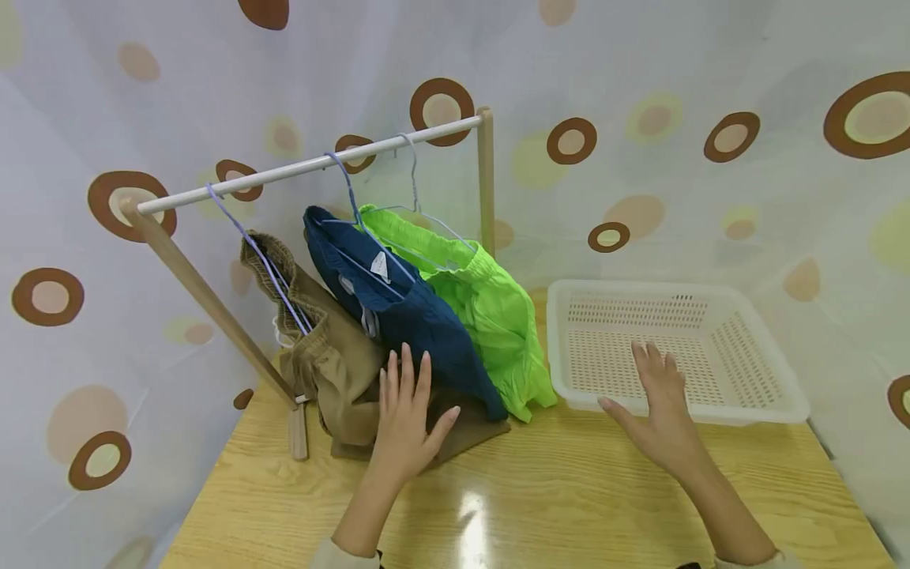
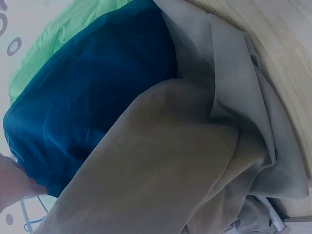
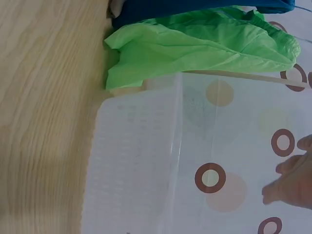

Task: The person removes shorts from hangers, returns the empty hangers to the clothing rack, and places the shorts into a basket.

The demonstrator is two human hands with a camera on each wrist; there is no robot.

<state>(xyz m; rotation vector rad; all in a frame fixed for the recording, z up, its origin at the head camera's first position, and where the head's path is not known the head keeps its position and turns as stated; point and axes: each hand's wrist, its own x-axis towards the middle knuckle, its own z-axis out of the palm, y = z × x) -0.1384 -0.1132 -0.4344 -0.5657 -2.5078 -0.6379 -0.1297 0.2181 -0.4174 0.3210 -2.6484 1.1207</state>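
Observation:
Brown trousers, navy blue shorts and bright green shorts hang from wire hangers on a small rack. My left hand is in front of the brown trousers with its fingers extended, gripping nothing; I cannot tell whether it touches the cloth. Part of that hand shows at the edge of the left wrist view. At the near side of a white plastic basket, my right hand hovers with fingers spread and holds nothing. The right wrist view shows its fingertips beyond the basket.
All of this stands on a wooden table. The rack's wooden foot rests on the table's left part. Behind hangs a pale curtain with brown ring patterns. The trouser legs bunch up on the tabletop.

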